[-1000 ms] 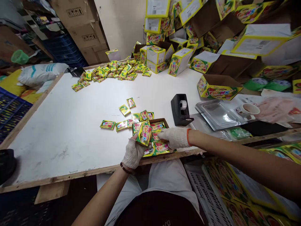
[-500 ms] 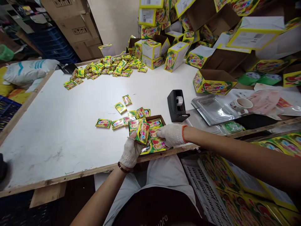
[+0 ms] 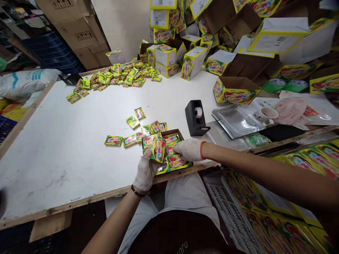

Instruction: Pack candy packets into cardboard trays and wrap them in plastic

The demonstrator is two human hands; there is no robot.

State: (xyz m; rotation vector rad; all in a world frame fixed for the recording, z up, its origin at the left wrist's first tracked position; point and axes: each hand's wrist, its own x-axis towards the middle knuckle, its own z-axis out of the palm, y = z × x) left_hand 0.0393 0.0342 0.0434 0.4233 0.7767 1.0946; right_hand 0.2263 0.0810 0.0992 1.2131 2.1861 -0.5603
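Note:
My left hand (image 3: 145, 172), in a white fingerless glove, is closed round a small stack of yellow-green candy packets (image 3: 158, 151) held upright over a shallow brown box (image 3: 179, 133) at the table's near edge. My right hand (image 3: 190, 149), in a white knit glove, rests palm down on the packets inside that box, fingers curled onto them. More loose packets (image 3: 132, 139) lie on the white table (image 3: 79, 141) just left of the box.
A black tape dispenser (image 3: 195, 117) stands right of the box, beside a metal tray (image 3: 234, 121) and a cup (image 3: 265, 115). A large heap of packets (image 3: 113, 76) and several printed cartons (image 3: 190, 61) fill the far side. Cardboard boxes (image 3: 79, 33) stand behind.
Both hands stay over the box with little shift; the view has drifted so everything sits slightly further left and up.

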